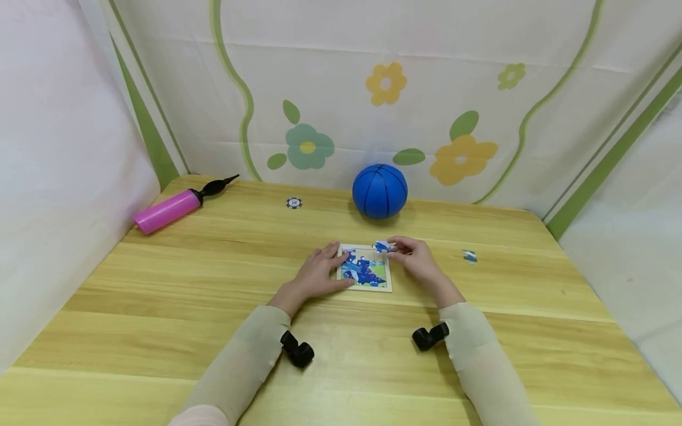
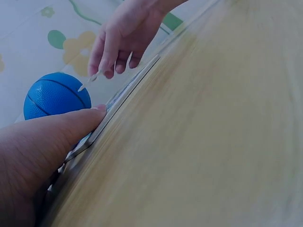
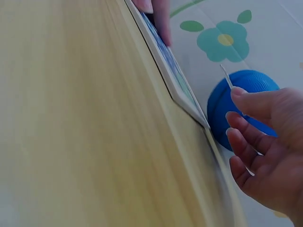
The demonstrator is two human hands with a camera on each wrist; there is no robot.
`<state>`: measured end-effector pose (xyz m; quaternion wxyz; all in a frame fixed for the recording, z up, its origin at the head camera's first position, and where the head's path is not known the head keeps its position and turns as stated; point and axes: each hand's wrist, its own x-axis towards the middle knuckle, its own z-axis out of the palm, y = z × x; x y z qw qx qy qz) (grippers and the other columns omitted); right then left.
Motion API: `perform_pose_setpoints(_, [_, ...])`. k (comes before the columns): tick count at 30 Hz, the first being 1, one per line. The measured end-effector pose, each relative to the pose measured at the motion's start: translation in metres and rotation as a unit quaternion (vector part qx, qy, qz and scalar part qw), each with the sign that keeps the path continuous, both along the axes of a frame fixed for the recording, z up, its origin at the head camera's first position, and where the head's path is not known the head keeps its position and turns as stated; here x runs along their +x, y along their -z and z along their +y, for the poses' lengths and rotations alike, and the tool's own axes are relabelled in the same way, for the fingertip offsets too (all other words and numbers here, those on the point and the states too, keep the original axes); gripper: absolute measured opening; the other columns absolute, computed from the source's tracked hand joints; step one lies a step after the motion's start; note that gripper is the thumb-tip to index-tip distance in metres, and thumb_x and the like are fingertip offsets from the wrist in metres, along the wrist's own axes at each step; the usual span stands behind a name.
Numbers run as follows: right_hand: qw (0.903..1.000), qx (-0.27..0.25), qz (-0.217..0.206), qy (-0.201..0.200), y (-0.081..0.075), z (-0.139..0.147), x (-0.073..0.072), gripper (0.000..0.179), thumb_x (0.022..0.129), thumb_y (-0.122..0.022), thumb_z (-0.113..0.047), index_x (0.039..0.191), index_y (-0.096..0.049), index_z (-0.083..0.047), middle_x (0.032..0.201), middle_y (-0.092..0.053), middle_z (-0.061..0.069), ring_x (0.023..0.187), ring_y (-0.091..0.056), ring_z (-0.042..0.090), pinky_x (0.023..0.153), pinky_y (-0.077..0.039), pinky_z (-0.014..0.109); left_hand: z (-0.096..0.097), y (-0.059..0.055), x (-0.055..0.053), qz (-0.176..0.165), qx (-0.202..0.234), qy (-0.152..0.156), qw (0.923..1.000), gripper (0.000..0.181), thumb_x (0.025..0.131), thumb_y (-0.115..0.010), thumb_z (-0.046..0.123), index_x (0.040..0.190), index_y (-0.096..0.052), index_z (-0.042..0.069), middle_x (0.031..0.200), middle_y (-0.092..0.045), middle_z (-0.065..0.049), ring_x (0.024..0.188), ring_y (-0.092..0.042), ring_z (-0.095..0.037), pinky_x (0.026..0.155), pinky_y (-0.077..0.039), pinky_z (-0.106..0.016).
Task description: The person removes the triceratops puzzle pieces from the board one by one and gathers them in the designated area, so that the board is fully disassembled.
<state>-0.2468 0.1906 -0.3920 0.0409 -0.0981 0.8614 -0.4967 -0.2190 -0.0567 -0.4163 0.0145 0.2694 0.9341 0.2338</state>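
A small square jigsaw puzzle [image 1: 367, 273] in a pale frame lies on the table, its picture blue and green and partly filled. My left hand [image 1: 318, 272] rests over the puzzle's left side. Its thumb [image 2: 85, 122] lies extended onto the frame, and another finger touches the pieces. Just above the far right corner, my right hand [image 1: 418, 259] pinches a blue-and-white puzzle piece [image 1: 382, 247] between thumb and fingertips. Seen edge-on in the right wrist view, that thin piece [image 3: 226, 75] is raised above the frame, while the other fingers curl loosely below.
A loose puzzle piece [image 1: 470, 256] lies to the right of my right hand. Behind the puzzle sits a blue ball [image 1: 379, 191], with a round chip [image 1: 294, 203] to its left. A pink hand pump [image 1: 169, 210] lies at the far left, near the curtain.
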Motion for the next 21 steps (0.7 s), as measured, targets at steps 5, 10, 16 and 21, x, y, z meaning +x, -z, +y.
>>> perform_pose_setpoints(5, [0.9997, 0.023, 0.010, 0.006, -0.007, 0.023, 0.001, 0.031, 0.079, -0.063, -0.019, 0.109, -0.059, -0.010, 0.092, -0.054, 0.010, 0.082, -0.045, 0.023, 0.069, -0.039, 0.031, 0.000, 0.001, -0.001, 0.000, 0.003, -0.007, 1.0000, 0.071, 0.077, -0.051, 0.056, 0.131, -0.038, 0.011, 0.140, -0.019, -0.012, 0.128, -0.011, -0.023, 0.101, -0.009, -0.039])
perform_pose_setpoints(10, [0.9978, 0.051, 0.036, 0.024, -0.011, 0.050, 0.000, 0.032, 0.080, -0.063, -0.017, 0.110, -0.058, -0.008, 0.093, -0.056, 0.012, 0.083, -0.048, 0.022, 0.068, -0.041, 0.030, 0.001, 0.002, 0.000, -0.010, 0.000, -0.019, 0.9998, 0.073, 0.075, -0.052, 0.057, 0.131, -0.038, 0.012, 0.140, -0.019, -0.011, 0.128, -0.010, -0.021, 0.101, -0.008, -0.038])
perform_pose_setpoints(16, [0.9953, 0.058, 0.061, 0.048, -0.012, 0.087, -0.002, 0.036, 0.081, -0.061, -0.017, 0.113, -0.056, -0.002, 0.093, -0.054, 0.016, 0.084, -0.048, 0.024, 0.066, -0.042, 0.027, 0.002, 0.004, -0.001, -0.011, -0.002, -0.021, 0.9997, 0.075, 0.074, -0.051, 0.060, 0.131, -0.037, 0.013, 0.140, -0.018, -0.010, 0.128, -0.009, -0.020, 0.101, -0.006, -0.036])
perform_pose_setpoints(21, [0.9935, 0.060, 0.069, 0.067, -0.010, 0.113, -0.003, 0.037, 0.083, -0.059, -0.019, 0.115, -0.054, -0.001, 0.094, -0.052, 0.016, 0.083, -0.047, 0.022, 0.062, -0.043, 0.024, 0.002, 0.003, -0.001, -0.013, -0.002, -0.021, 0.9997, 0.077, 0.073, -0.050, 0.062, 0.132, -0.037, 0.013, 0.141, -0.016, -0.009, 0.128, -0.009, -0.020, 0.101, -0.005, -0.036])
